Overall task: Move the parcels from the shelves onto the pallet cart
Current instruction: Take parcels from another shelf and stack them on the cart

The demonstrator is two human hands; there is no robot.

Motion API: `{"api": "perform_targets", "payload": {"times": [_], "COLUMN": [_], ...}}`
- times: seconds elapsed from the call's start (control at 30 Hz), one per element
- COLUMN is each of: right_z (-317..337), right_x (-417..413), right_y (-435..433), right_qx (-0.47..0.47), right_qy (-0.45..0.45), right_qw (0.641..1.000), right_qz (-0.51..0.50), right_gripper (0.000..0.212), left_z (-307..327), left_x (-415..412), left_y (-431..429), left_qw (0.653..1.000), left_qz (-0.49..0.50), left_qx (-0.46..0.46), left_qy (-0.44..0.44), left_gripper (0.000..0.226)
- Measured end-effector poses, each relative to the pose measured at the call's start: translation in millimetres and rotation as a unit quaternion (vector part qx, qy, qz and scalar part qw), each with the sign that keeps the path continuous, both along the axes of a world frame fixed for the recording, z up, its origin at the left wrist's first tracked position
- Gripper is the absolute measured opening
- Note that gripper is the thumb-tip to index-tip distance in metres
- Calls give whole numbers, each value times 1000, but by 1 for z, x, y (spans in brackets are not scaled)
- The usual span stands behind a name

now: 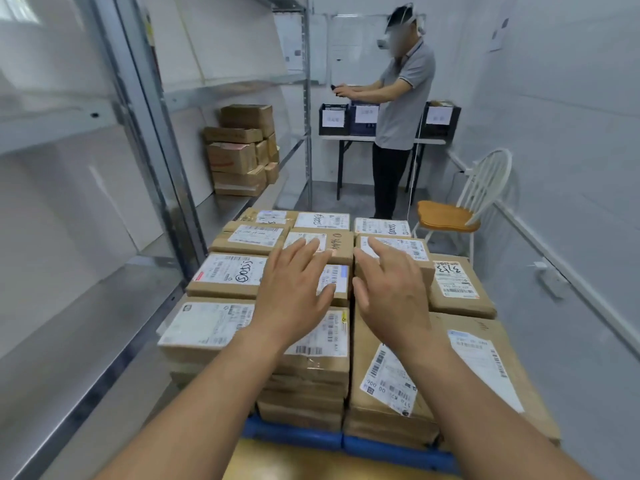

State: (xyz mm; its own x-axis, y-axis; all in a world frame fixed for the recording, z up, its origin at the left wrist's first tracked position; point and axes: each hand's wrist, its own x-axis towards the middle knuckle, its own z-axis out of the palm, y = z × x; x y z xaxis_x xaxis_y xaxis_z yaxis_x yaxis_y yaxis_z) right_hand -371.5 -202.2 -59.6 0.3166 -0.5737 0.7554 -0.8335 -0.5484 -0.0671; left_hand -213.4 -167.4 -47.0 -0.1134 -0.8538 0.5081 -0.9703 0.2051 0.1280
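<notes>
Left grip (294, 289) and right grip (391, 289), spread, hang over parcels (228, 275) covering the pallet cart (294, 434) edge to edge.

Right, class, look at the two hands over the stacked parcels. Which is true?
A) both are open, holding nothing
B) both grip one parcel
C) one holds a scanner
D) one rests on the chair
A: the left hand and the right hand stretch over the parcels with fingers straight and spread, gripping nothing.
</notes>
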Motion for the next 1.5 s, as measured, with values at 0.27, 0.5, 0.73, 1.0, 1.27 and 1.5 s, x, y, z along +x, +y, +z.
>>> {"api": "perform_targets", "payload": {"times": [0.27,0.5,0.73,1.0,1.27,1.5], "right_z": [5,-16,-32,-33,-18,-6], "right_x": [25,13,12,53,106,149], "right_y": [46,102,176,265,365,487], "right_qx": [-45,-51,-10,11,-26,-36], "right_qy": [-25,-31,-11,-16,-30,-45], "right_qw": [992,980,962,911,853,796], "right_qz": [116,189,273,413,520,602], "right_gripper": [39,36,48,54,50,48], "left_z": [-5,-29,-54,-50,-39,-27], "left_x": [13,-6,-28,-24,-15,-4], "left_y": [81,164,259,374,486,611], "left_qw": [992,973,949,892,830,770], "left_qz": [123,230,314,452,556,633], "left_qx": [-8,-20,-22,4,-27,-71], "left_qy": [36,13,24,19,31,24], "left_gripper": [54,59,67,70,68,69]}}
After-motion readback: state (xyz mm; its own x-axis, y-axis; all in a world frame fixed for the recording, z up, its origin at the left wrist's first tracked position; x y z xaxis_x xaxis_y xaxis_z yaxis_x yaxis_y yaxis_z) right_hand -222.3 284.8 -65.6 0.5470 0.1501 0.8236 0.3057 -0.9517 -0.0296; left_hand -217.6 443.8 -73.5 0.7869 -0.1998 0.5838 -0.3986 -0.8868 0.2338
